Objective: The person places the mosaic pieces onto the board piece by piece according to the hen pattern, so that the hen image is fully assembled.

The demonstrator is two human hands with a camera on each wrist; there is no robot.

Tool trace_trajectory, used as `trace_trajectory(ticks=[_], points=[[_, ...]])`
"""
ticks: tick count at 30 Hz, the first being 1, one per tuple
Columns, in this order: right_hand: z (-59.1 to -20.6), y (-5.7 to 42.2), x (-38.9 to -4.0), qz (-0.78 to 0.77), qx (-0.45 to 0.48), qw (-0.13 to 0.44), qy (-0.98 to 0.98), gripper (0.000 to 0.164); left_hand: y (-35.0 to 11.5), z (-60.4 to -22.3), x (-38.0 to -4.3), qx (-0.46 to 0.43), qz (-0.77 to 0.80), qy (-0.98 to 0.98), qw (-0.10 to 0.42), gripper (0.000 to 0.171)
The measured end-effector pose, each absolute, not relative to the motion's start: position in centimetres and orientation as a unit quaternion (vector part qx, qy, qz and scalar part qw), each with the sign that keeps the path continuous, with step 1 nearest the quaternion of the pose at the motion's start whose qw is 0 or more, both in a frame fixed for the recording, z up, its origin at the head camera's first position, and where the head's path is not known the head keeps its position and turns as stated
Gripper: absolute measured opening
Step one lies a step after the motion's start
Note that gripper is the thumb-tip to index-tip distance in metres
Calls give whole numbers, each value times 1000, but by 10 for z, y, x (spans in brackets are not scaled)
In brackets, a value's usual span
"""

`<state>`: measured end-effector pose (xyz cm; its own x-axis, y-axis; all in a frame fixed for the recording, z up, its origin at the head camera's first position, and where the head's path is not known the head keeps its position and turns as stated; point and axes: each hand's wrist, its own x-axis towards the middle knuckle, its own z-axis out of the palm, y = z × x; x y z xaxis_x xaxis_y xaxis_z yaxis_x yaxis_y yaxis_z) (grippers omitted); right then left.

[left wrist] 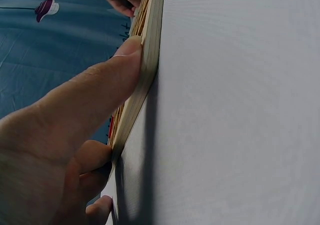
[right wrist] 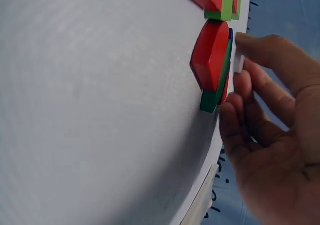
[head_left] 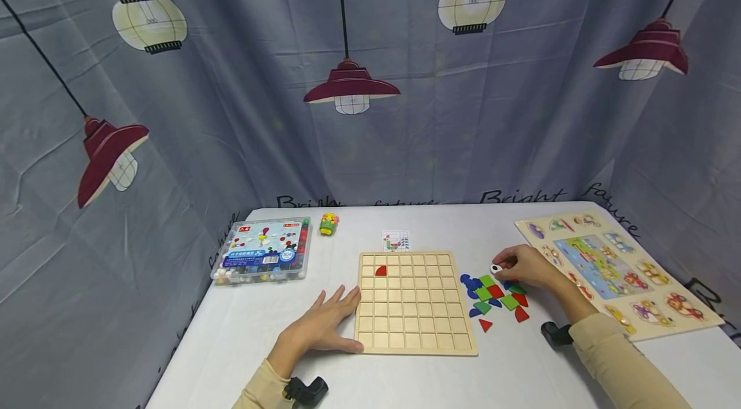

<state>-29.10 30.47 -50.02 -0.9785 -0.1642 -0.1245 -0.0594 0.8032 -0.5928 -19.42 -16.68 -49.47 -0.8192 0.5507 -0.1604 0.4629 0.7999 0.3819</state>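
A square wooden grid board (head_left: 415,306) lies on the white table, with one red quarter-round piece (head_left: 381,271) in a cell near its upper left. My left hand (head_left: 324,322) rests along the board's left side with its fingers spread. In the left wrist view the thumb (left wrist: 115,70) lies straight against the board's edge. To the right of the board, my right hand (head_left: 523,265) pinches a small white piece with a black dot (head_left: 495,269) between thumb and fingers. Below that hand spread several red, green and blue flat pieces, among them a red one (right wrist: 210,55).
A small printed pattern card (head_left: 396,240) lies behind the board. A clear plastic case of coloured parts (head_left: 263,251) and a small toy figure (head_left: 329,224) are at the back left. A wooden picture puzzle (head_left: 613,271) covers the right side, close to my right forearm.
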Motion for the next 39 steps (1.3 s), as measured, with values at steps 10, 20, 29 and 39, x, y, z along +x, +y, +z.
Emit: trace_trajectory(ticks=[10, 20, 29, 39], points=[[-486, 287, -288, -304, -82, 81, 946, 31, -167, -495, -195, 271, 164, 939, 136, 106], [-481, 264, -289, -302, -115, 66, 944, 27, -167, -495, -195, 266, 165, 939, 139, 106], [-471, 238, -291, -325, -158, 68, 930, 25, -167, -494, -196, 270, 160, 940, 136, 106], [-462, 204, -293, -317, -190, 71, 927, 22, -166, -496, -195, 284, 165, 934, 140, 105]])
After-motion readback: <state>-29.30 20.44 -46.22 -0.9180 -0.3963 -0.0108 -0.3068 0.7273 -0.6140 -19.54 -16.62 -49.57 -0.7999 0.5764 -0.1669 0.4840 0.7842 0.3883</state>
